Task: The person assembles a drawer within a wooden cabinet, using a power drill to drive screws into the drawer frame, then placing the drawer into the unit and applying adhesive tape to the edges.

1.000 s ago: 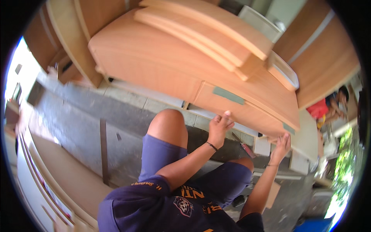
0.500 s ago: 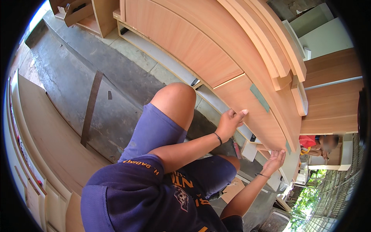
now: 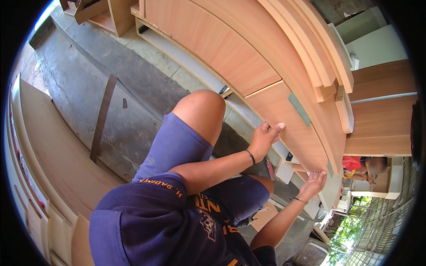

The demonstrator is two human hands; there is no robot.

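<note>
A wood-grain drawer front (image 3: pixel 270 104) lies in the face of a long low cabinet, to the right of a longer matching front (image 3: pixel 213 44). My left hand (image 3: pixel 265 138) is closed at its lower edge, thumb on the face and fingers curled, some of them hidden beneath. At the panel's right end my right hand (image 3: pixel 314 182) grips the corner, palm turned up and fingertips at the edge. One green tape strip (image 3: pixel 299 109) sticks along the panel's top edge, and a second tape strip (image 3: pixel 329 169) sits near its right end.
Long boards (image 3: pixel 306 48) are stacked on the cabinet top. A red-handled tool (image 3: pixel 270 169) lies on the floor below the panel. Large sheets (image 3: pixel 57 133) lean at left, near a dark strip (image 3: pixel 103 117) on the concrete. Another person (image 3: pixel 366 168) works at far right.
The view has shifted slightly. Both hands keep their places on the drawer front, and the panel shows no clear movement.
</note>
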